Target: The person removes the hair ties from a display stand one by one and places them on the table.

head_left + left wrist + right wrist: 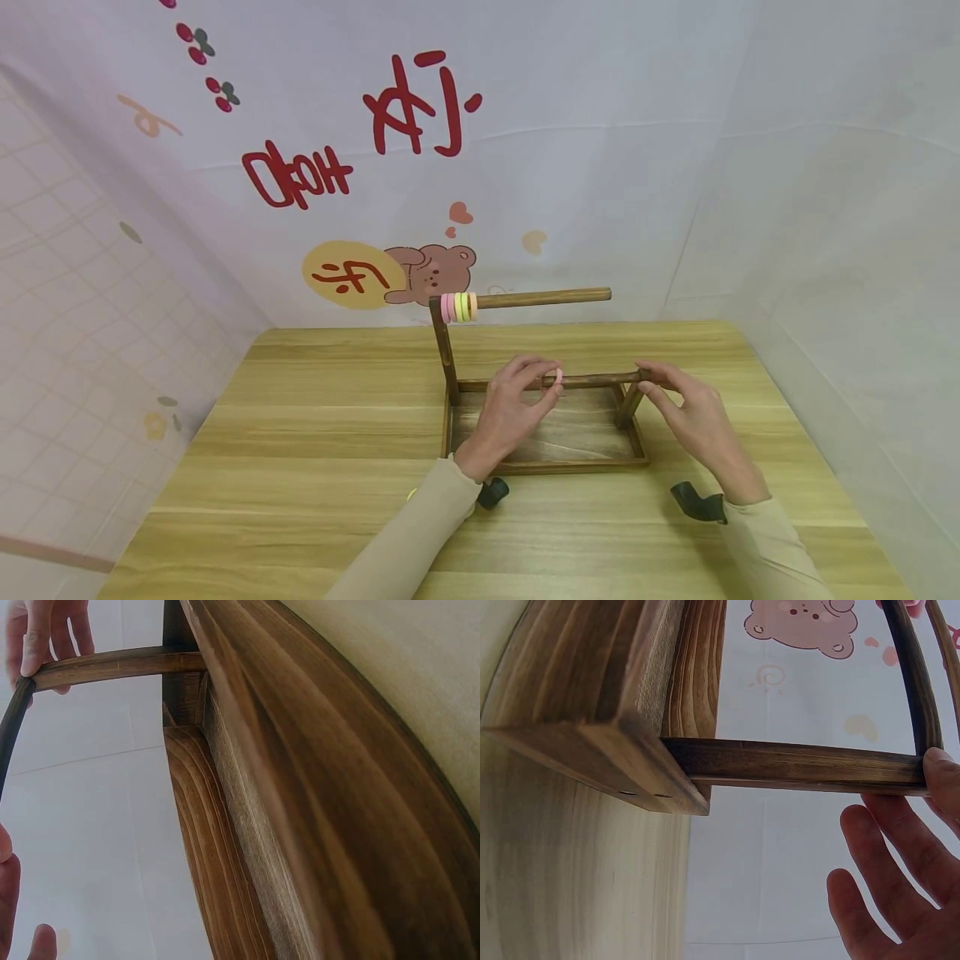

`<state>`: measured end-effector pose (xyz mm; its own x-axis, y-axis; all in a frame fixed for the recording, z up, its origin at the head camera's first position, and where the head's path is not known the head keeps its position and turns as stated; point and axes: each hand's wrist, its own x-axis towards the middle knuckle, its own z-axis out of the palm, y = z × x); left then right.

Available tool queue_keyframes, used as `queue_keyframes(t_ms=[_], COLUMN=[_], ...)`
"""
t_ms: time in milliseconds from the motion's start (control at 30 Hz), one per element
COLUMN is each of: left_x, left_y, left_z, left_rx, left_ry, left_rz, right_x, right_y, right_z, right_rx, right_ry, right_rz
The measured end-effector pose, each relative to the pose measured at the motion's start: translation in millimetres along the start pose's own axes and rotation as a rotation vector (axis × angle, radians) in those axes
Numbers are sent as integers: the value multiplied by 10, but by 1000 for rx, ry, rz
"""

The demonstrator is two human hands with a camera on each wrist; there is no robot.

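A dark wooden rack has a tray base (547, 466) and two posts, each with a horizontal rod. My left hand (517, 408) pinches a small pale pink ring (558, 377) around the free left end of the lower rod (600, 381). My right hand (693, 417) holds the corner where that rod meets the right post (802, 765), thumb and index finger on the joint and the other fingers spread below. On the upper rod (543, 297), several pink, yellow and peach rings (459, 307) sit together beside the left post (444, 350).
The rack stands on a wood-grain table (300, 433), a printed white cloth (600, 167) behind it. Something yellow (412, 494) shows partly from under the left sleeve (420, 525). Black wrist-worn pieces, one a black mount (697, 502), hang below both wrists.
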<state>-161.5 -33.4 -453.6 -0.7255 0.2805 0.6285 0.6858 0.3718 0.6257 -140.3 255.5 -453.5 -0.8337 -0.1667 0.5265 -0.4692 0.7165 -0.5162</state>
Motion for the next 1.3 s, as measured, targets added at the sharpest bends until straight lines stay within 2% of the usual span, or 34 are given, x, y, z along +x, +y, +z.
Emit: queue_keyframes(t_ms=[400, 533, 733, 1300], left_x=[-4, -8, -14, -39], left_y=[26, 32, 42, 127], left_z=[-50, -68, -94, -192], left_rx=[43, 54, 53, 48], left_ry=[17, 27, 43, 38], left_rz=[3, 26, 58, 68], right_x=[-3, -7, -7, -4], right_y=[11, 12, 5, -11], right_z=[3, 7, 5, 2], right_rx=[-1, -6, -5, -4], right_ry=[6, 5, -3, 2], right_rz=[-8, -7, 4, 5])
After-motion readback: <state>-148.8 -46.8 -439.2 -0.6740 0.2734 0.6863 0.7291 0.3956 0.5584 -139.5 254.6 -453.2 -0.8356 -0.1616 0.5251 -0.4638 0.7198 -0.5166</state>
